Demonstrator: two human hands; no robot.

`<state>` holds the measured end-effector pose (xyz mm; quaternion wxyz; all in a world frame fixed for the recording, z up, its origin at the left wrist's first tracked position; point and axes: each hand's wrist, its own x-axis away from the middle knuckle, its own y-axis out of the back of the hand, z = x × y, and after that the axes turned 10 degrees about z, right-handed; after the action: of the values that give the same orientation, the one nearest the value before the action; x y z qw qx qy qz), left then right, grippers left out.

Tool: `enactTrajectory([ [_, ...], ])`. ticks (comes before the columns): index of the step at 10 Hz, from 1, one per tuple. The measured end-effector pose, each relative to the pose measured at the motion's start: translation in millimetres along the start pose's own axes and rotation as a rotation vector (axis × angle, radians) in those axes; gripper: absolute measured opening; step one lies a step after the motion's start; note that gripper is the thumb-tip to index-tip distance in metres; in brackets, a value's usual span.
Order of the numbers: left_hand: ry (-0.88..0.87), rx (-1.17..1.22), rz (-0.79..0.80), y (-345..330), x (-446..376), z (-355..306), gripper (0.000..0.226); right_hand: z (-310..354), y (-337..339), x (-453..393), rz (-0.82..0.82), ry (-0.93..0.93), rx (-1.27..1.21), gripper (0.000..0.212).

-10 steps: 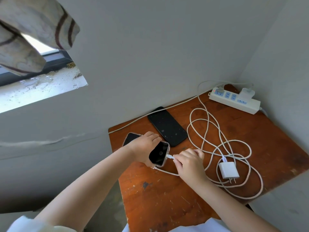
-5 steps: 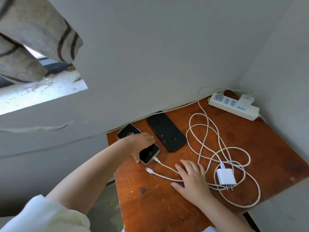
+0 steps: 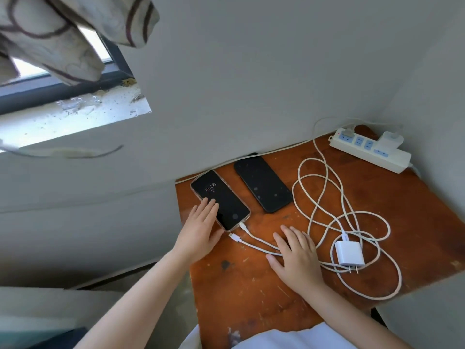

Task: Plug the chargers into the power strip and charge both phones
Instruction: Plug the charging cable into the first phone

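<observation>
Two phones lie on the brown wooden table point(image 3: 415, 222). The left phone point(image 3: 224, 197) has a lit clock screen and a white cable plugged into its near end. The dark phone point(image 3: 263, 186) lies beside it with nothing plugged in. A loose cable plug point(image 3: 234, 237) lies just below the left phone. My left hand point(image 3: 200, 229) rests flat with fingertips on the left phone's edge. My right hand point(image 3: 295, 253) lies flat, fingers straight, over the two white cables. An unplugged white charger point(image 3: 348, 253) sits among the cable loops. One charger point(image 3: 391, 139) is plugged into the white power strip point(image 3: 370, 153).
Grey walls close in behind and to the right of the table. A window sill point(image 3: 75, 114) and a patterned curtain point(image 3: 63, 34) are at upper left. White cable loops point(image 3: 324, 197) cover the table's middle and right.
My left hand set the lit phone flat on the table and opened. My right hand let go of the cable plug and now lies flat on the cables.
</observation>
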<state>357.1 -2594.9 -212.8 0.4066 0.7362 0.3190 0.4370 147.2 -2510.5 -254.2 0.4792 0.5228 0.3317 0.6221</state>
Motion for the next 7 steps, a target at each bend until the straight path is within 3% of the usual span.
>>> enactTrajectory([
  [1, 0.240, 0.176, -0.023, -29, 19, -7, 0.061, 2, 1, 0, 0.012, -0.002, 0.006, 0.086],
  [2, 0.310, 0.152, -0.011, -46, 20, -11, 0.059, 3, 2, 0, 0.035, -0.010, 0.020, 0.086],
  [4, 0.318, 0.092, -0.041, -52, 19, -15, 0.059, 6, 5, 3, 0.077, -0.041, 0.033, 0.079],
  [5, 0.319, 0.093, -0.050, -53, 19, -15, 0.059, 7, 5, 3, 0.072, -0.049, 0.050, 0.058],
  [7, 0.318, 0.099, -0.067, -53, 19, -15, 0.059, 6, 3, 1, 0.077, -0.038, 0.029, 0.060],
])
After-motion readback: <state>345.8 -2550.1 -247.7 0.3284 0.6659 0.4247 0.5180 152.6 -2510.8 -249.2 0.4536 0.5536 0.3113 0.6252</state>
